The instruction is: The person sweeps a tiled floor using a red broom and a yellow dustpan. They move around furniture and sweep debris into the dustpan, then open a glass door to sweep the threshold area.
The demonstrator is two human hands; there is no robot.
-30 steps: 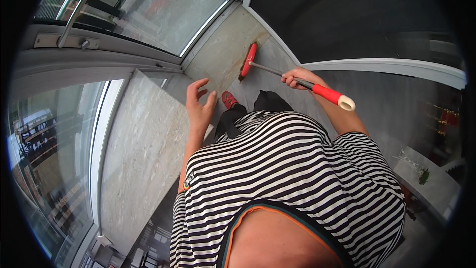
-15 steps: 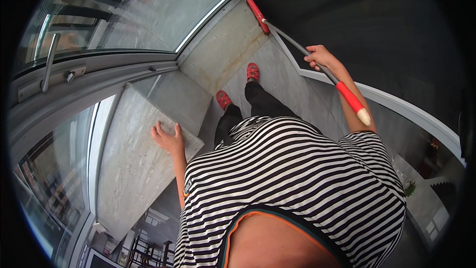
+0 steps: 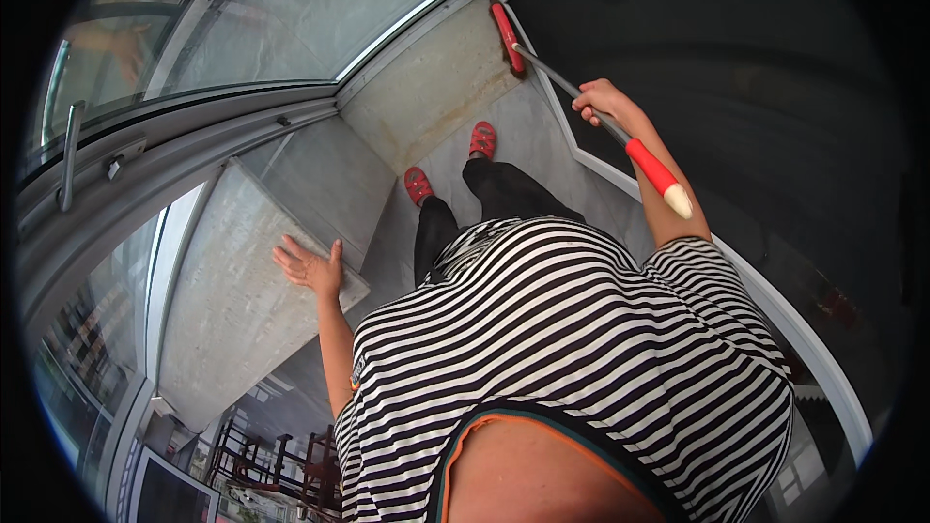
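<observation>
right hand [image 3: 599, 100] grip clamped on thin metal broom handle [image 3: 567, 85], left hand [image 3: 310, 267] flat, fingers apart, on rough concrete ledge [image 3: 232, 320]

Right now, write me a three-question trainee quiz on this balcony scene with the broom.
1. True or false: the right hand grips the broom handle on its grey shaft, below the red grip.
2. Where does the left hand rest? A) on the window handle B) flat on the grey stone ledge C) on the broom
3. Fill in: the red broom head lies in the far ___ of the floor, by the window frame.

Key: 1 true; 2 B; 3 corner.
</observation>
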